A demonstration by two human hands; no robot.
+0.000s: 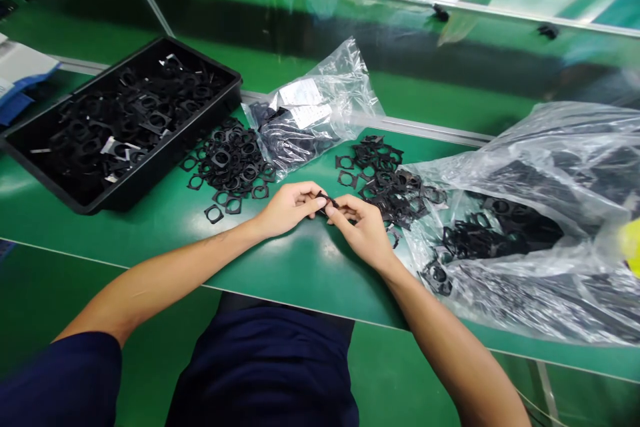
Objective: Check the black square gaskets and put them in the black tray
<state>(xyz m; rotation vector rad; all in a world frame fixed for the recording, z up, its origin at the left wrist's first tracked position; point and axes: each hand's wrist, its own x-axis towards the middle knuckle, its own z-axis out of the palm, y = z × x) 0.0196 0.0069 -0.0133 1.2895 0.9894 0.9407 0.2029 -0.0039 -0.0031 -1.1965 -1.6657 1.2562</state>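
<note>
Tray (150, 172) left; ring pile (230, 160) beside it; parts bag (550, 293) right

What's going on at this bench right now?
A person is holding a small black part with both the left hand and the right hand, above the green tabletop. To the left lies a pile of flat black pieces with round holes, beside a black tray of similar pieces. To the right, a looser black heap lies near the opening of a large clear bag with more inside.
</note>
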